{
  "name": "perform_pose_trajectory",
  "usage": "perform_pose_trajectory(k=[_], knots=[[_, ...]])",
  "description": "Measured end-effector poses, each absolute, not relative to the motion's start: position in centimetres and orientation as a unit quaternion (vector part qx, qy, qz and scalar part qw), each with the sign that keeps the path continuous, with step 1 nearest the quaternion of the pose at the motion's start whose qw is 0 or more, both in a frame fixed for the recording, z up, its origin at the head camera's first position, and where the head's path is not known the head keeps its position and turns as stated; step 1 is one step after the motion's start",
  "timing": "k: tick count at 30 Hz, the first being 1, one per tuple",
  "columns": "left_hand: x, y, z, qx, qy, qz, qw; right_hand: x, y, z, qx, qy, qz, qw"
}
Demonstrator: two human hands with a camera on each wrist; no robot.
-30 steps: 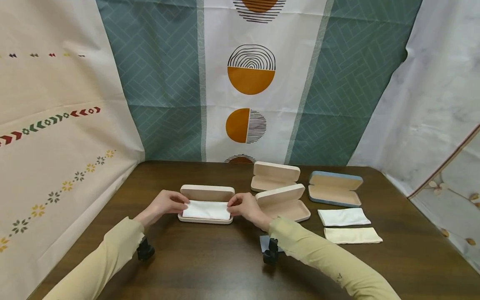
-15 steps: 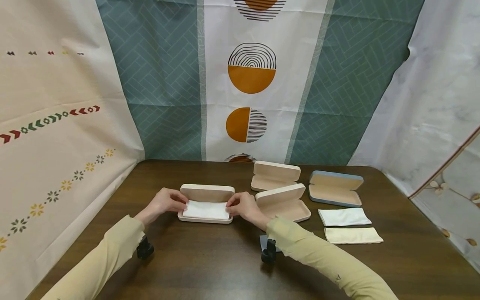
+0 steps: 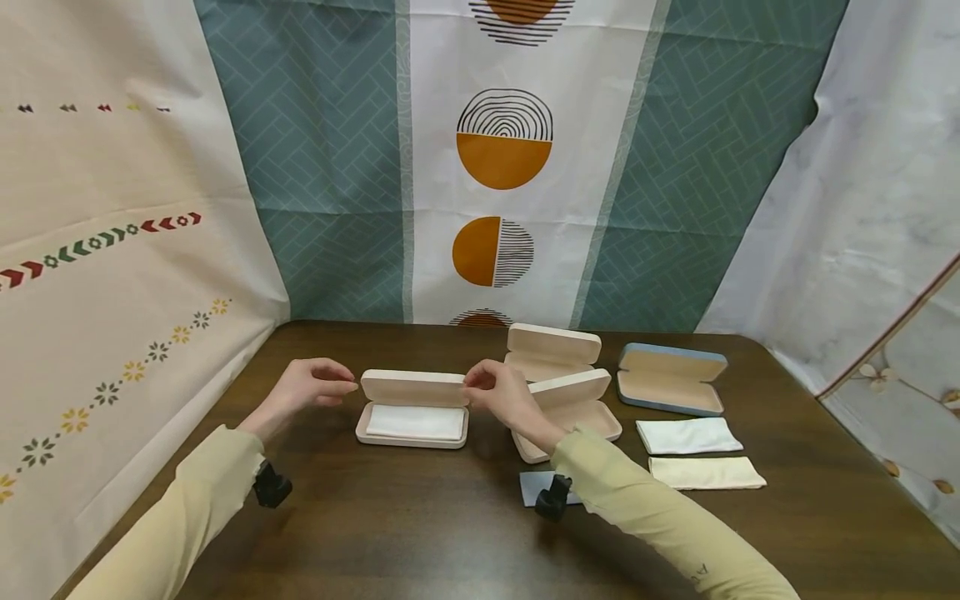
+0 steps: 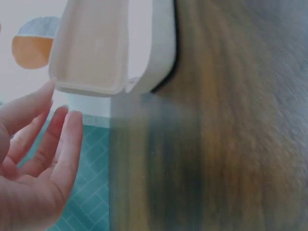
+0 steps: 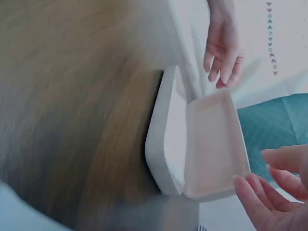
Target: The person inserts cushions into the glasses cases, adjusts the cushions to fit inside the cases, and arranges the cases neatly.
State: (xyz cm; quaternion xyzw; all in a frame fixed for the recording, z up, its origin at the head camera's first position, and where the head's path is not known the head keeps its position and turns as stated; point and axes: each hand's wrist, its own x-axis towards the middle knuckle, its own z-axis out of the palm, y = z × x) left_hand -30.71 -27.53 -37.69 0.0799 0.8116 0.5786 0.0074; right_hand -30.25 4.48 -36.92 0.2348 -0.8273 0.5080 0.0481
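Observation:
A cream glasses case (image 3: pixel 412 388) stands with its lid raised in the middle of the table. In its lower half lies a folded white cloth (image 3: pixel 416 423). My left hand (image 3: pixel 313 385) hovers just left of the lid, fingers loosely extended and holding nothing. On the other side, my right hand (image 3: pixel 504 398) is at the lid's right edge. In the right wrist view the fingertips (image 5: pixel 240 182) come right to the lid's corner, with a gap between thumb and fingers. The left wrist view has the left thumb (image 4: pixel 48 89) close to the opposite corner.
Two more cream cases, one behind (image 3: pixel 553 343) and one nearer (image 3: pixel 581 417), stand raised-lidded to the right. Beyond is a blue case (image 3: pixel 671 402). A white cloth (image 3: pixel 688 435), a pale yellow cloth (image 3: pixel 707 472) and a grey-blue cloth (image 3: pixel 532 487) lie on the table (image 3: pixel 420 533).
Both hands have let go of the white cloth, which now lies lower inside the case. The left hand has moved up and left, the right hand up and slightly right to the lid.

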Motion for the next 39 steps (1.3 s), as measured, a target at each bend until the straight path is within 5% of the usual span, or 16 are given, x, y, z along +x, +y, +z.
perform_pose_trajectory(k=[6,11,18,39], knots=[[-33.5,-28.6,-40.5,0.091,0.788,0.608,-0.023,-30.5,3.6,-37.7,0.254,-0.815,0.501,0.142],[-32.8,-26.9,-39.3,0.101,0.779,0.617,-0.048,-31.0,3.1,-38.6,0.243,-0.803,0.517,0.171],[-30.3,-24.1,-36.5,0.086,0.806,0.584,-0.039,-31.2,2.1,-39.8,0.188,-0.800,0.548,0.154],[-31.6,-24.5,-39.9,0.062,0.800,0.597,-0.028,-31.1,2.0,-41.2,0.151,-0.765,0.618,0.103]])
